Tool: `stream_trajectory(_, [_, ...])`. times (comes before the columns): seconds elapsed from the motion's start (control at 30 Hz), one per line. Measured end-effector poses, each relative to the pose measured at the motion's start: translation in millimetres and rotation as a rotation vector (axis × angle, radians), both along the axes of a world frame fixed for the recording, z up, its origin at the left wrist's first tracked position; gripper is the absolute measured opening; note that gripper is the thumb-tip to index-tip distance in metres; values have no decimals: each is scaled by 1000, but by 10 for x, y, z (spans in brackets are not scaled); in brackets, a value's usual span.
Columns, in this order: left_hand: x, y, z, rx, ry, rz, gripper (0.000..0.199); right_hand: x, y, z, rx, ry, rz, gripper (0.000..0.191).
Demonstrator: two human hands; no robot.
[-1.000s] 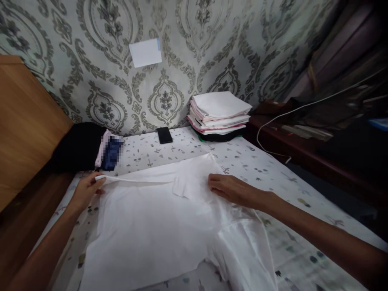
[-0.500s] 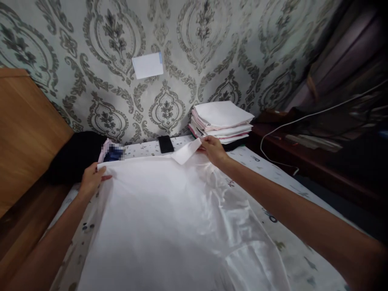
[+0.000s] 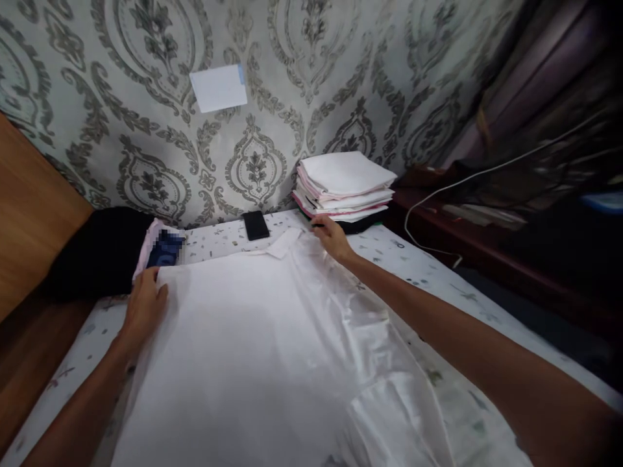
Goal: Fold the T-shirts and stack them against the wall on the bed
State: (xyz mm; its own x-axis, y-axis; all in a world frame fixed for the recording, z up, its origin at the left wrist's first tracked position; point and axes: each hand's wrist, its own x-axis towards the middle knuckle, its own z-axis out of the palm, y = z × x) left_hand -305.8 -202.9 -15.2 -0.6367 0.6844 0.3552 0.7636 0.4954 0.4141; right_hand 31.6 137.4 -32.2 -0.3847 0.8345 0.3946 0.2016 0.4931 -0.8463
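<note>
A white collared shirt point(image 3: 233, 337) lies spread over the patterned sheet, its collar at the far edge and a rumpled sleeve on the right. At its far left corner, my left hand point(image 3: 146, 301) rests on the fabric with thumb and fingers apart. My right hand point(image 3: 333, 237) is just right of the collar, fingers drawn together at the shirt's far right edge; whether cloth is between them is too small to tell.
A folded stack of clothes point(image 3: 345, 178) stands by the wall behind my right hand. A black phone point(image 3: 256, 225) lies beyond the collar. Black cloth point(image 3: 97, 253) and a wooden panel point(image 3: 34, 214) are at left; a white cable point(image 3: 438, 189) hangs at right.
The raised collar has come down onto the bed and my right hand has let go of its tip. My left hand has opened and turned palm down at the corner. The view has shifted slightly.
</note>
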Motion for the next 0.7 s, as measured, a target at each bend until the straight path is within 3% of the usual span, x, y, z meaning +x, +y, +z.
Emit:
stream_trajectory(0.1, [257, -54, 59, -7, 170, -132, 40, 601, -267, 55, -14, -147, -138, 18])
stream_trajectory(0.17, [511, 85, 132, 37, 141, -262, 34, 991, -556, 54, -32, -262, -205, 13])
stream_trajectory(0.3, [1248, 825, 319, 18, -59, -652, 32, 1512, -1263, 97, -29, -611, -232, 28])
stream_trajectory(0.4, [1890, 1555, 399, -106, -13, -854, 33, 1650, -1694, 202, -41, -731, -180, 31])
stream_trajectory(0.53, [2529, 2320, 368, -370, 46, -858, 41, 1692, -1914, 308, -61, -812, -156, 20])
stream_trajectory(0.7, [2712, 2757, 297, -421, 19, -741, 25, 1783, -1861, 303, -121, -771, -131, 19])
